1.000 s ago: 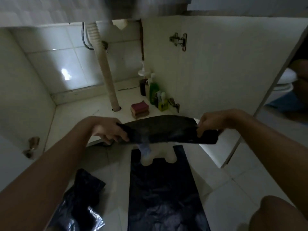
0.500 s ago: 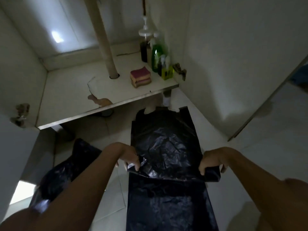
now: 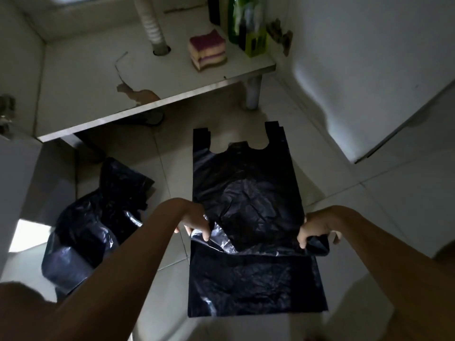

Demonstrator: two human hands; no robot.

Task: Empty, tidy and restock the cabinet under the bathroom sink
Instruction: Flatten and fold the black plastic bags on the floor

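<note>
Both hands have come down from the height of the cabinet's edge to the tiled floor (image 3: pixel 369 193), bringing the black bag (image 3: pixel 248 200) with them, and it now lies spread out flat instead of hanging as a folded strip between them. The left hand (image 3: pixel 194 220) pinches the bag's near left corner, its grip closed on the plastic with the fingers curled over the edge. The right hand (image 3: pixel 317 227) holds the near right corner, its grip wrapped round a bunched fold of plastic. The bag's two handles point toward the cabinet. It lies over a second black bag (image 3: pixel 256 284), which is flat on the floor and shows nearer the person, below the hands. A crumpled black bag (image 3: pixel 98 217) sits on the floor to the left, apart from the other two. The cabinet floor (image 3: pixel 86 77) stands raised on a short leg (image 3: pixel 253 94) and has a chipped patch near its front edge. On it, a stack of sponges (image 3: pixel 208 49) sits near the front right, just beside a group of bottles (image 3: pixel 246 23) against the right wall. A ribbed drain pipe (image 3: pixel 152 23) goes down through a hole in that floor. The open cabinet door (image 3: pixel 369 57) stands to the right.
</note>
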